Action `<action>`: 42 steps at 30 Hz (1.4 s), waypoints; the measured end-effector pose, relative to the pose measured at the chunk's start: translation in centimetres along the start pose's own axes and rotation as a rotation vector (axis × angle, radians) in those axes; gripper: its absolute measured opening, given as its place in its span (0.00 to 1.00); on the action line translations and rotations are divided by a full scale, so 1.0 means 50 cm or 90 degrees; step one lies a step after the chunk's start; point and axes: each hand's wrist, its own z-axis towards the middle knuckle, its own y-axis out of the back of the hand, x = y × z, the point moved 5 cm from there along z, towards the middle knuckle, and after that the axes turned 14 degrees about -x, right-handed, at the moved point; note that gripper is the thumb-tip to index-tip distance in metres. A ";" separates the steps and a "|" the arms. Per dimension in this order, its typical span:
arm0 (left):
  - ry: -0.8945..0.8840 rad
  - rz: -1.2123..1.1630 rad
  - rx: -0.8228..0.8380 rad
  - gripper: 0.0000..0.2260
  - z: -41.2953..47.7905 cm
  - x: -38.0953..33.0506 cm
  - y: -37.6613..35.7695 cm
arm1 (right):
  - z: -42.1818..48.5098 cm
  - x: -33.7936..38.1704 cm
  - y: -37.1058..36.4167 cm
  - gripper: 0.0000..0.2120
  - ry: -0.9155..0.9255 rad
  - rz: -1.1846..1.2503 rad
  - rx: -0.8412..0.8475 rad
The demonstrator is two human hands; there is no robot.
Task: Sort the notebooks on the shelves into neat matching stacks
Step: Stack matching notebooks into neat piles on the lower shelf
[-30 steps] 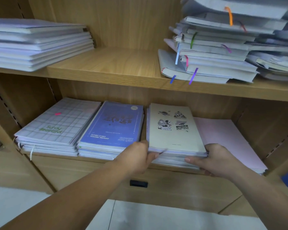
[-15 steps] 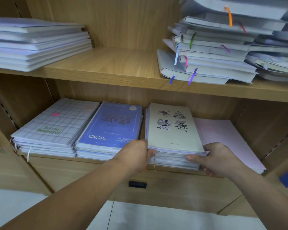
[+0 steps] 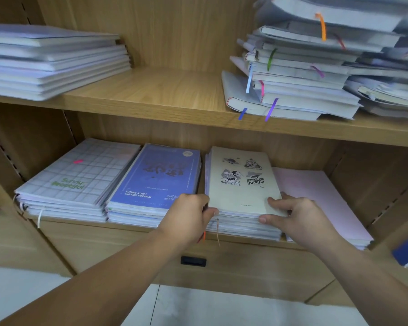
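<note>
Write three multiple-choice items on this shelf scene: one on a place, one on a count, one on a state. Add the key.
1. Where does the blue stack lie? A) on the upper shelf B) between the grid-cover stack and the cream stack C) on the floor
2. How many stacks lie in the lower compartment? A) two B) four C) six
3. What are the left hand and right hand doing? A) hanging idle B) lifting one notebook clear C) gripping the cream stack's front corners
Key: 1 B, its neighbours flank it; 2 B, grid, blue, cream and the pink stack; 3 C, each clasps one corner.
</note>
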 end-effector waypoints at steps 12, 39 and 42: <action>0.012 0.038 -0.007 0.16 -0.005 0.000 0.000 | -0.006 -0.003 -0.003 0.33 0.026 0.046 -0.022; -0.078 0.245 0.051 0.20 -0.005 -0.042 0.010 | -0.010 0.007 0.018 0.26 -0.002 0.012 -0.044; -0.074 0.223 0.061 0.20 -0.006 -0.041 0.005 | -0.007 0.006 0.021 0.28 0.008 -0.006 -0.067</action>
